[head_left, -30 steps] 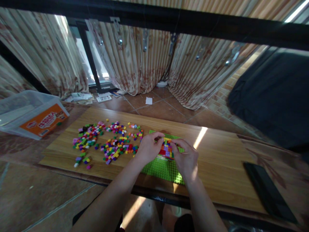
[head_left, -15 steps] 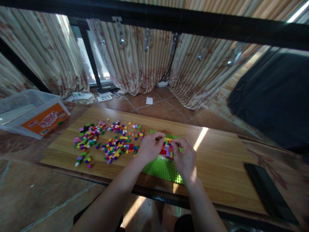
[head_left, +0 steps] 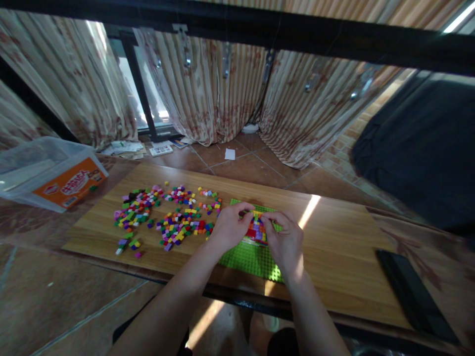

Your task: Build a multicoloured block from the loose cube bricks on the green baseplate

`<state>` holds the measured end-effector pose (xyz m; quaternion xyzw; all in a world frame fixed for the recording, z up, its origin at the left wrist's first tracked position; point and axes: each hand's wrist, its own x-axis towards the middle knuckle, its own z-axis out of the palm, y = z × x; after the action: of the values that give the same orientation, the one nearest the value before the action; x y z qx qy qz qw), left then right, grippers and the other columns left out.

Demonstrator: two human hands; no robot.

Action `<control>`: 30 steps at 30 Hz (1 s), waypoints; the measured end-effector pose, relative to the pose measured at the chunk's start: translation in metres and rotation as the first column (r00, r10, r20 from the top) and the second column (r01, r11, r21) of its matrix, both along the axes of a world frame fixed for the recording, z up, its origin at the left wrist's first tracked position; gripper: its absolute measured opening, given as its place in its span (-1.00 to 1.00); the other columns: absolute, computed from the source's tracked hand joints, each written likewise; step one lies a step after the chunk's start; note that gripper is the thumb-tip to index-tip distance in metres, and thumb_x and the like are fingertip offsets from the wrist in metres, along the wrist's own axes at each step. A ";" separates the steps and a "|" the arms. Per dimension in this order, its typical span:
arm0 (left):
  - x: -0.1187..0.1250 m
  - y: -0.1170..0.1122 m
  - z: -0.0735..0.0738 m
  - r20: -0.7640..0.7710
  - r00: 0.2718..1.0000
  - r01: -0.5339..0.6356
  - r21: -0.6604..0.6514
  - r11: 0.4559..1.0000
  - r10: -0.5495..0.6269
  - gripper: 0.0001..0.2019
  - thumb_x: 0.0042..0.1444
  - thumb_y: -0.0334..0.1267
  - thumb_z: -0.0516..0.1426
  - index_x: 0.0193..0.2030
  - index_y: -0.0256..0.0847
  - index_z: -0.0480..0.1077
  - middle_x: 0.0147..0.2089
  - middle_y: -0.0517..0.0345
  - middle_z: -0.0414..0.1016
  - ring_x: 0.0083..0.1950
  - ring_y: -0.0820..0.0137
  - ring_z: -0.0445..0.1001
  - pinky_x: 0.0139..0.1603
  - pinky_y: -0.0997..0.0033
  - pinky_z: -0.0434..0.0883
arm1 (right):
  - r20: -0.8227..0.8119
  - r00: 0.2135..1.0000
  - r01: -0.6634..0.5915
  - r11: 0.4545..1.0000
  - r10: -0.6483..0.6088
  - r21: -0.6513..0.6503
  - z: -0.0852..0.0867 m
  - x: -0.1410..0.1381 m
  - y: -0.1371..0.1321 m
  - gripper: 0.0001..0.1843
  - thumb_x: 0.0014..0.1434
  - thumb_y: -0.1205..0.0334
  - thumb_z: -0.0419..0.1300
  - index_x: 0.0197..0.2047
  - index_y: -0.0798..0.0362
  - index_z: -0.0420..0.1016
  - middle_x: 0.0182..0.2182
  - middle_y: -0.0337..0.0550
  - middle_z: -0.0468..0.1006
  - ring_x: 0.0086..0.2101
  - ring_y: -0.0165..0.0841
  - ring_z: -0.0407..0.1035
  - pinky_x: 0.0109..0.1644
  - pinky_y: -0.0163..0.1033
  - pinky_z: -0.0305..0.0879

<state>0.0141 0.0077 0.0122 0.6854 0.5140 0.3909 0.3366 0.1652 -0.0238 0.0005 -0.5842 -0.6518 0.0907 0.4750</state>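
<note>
A low block of multicoloured toy bricks [head_left: 256, 231], with red, purple, orange and yellow showing, sits on the far part of a bright green studded baseplate [head_left: 250, 262]. Curled around its left side and far edge is my left hand [head_left: 233, 226], thumb and forefinger closed against the bricks. From the right, my right hand [head_left: 285, 242] bends its thumb and forefinger together at the block's far right corner. Whatever lies between those right fingertips is too small and covered to make out. Both hands partly hide the block and the plate.
Loose coloured bricks [head_left: 181, 227] lie in several heaps on the wooden tabletop [head_left: 334, 257], left of the plate. A clear plastic box [head_left: 22, 173] with an orange label stands at the far left. A flat black object [head_left: 413, 294] rests at the right end.
My right hand has shifted very slightly to the right, its fingers still at the block's far right corner. My left hand stays in place.
</note>
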 end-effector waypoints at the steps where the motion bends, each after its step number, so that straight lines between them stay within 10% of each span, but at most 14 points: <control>1: 0.000 0.000 0.000 0.001 1.000 -0.001 0.001 1.000 0.001 -0.81 0.15 -0.37 0.10 -0.16 -0.23 0.53 -0.18 0.08 0.63 -0.13 0.33 0.57 -0.04 0.35 0.48 | 0.001 1.000 0.002 1.000 -0.002 0.001 0.001 0.000 0.000 -0.88 0.19 0.24 0.20 -0.33 -0.03 0.58 -0.37 -0.17 0.56 -0.27 -0.28 0.42 -0.15 -0.15 0.34; 15: 0.012 -0.001 0.001 0.063 0.994 -0.084 -0.055 0.995 0.087 -0.84 0.08 -0.23 0.19 -0.26 -0.24 0.54 -0.29 0.07 0.61 -0.28 0.36 0.53 -0.24 0.40 0.44 | 0.152 0.988 -0.024 1.000 0.023 0.005 0.007 0.001 -0.001 -0.82 0.22 0.26 0.15 -0.33 -0.03 0.59 -0.36 -0.15 0.56 -0.28 -0.28 0.41 -0.14 -0.15 0.33; 30: 0.020 0.003 -0.004 0.075 0.984 -0.143 -0.182 0.973 0.159 -0.83 0.01 -0.24 0.19 -0.29 -0.25 0.55 -0.38 0.11 0.58 -0.37 0.40 0.48 -0.32 0.43 0.39 | -0.490 0.862 0.037 0.980 -0.131 -0.197 -0.007 -0.003 0.006 -0.61 0.06 0.03 0.26 -0.13 0.13 0.57 -0.31 -0.05 0.61 -0.35 -0.30 0.47 -0.24 -0.15 0.43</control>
<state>0.0345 0.0108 0.0082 0.5938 0.5816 0.3985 0.3878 0.1622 -0.0178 -0.0067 -0.6093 -0.4692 0.2767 0.5763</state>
